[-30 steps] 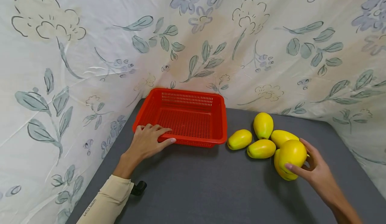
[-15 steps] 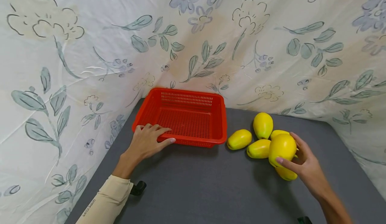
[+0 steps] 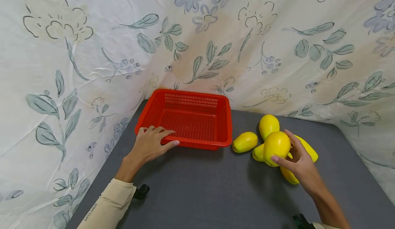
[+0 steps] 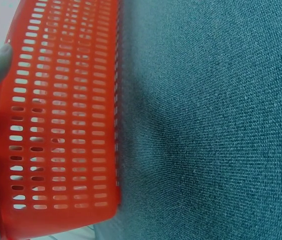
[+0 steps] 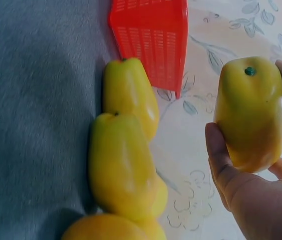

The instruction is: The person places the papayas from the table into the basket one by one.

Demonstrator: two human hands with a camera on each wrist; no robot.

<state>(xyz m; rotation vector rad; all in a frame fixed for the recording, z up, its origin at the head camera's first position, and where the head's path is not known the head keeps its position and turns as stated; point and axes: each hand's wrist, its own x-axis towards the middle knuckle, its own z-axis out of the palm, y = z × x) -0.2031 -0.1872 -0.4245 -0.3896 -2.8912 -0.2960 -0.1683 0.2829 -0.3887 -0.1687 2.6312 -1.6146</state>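
The right hand (image 3: 302,165) holds a yellow fruit (image 3: 276,148) between its thumb and fingers, bent partway around it. A second earlier this fruit was over the right end of the group; it has since moved left, toward the red basket (image 3: 200,144), and now partly hides the front middle fruit (image 3: 258,153). The right-hand fruit (image 3: 307,149), mostly covered half a second ago, shows past the knuckles again. In the right wrist view the held fruit is clear of the others, raised above the grey table (image 3: 216,188).

Five fruits lie on the table as they did, the left one (image 3: 245,142) just beside the basket. The left hand (image 3: 152,145) has not shifted: it rests on the basket's near left corner, loosely open, fingers spread across the rim and thumb along the front. Near the right wrist, a black object (image 3: 302,221) has come into view.
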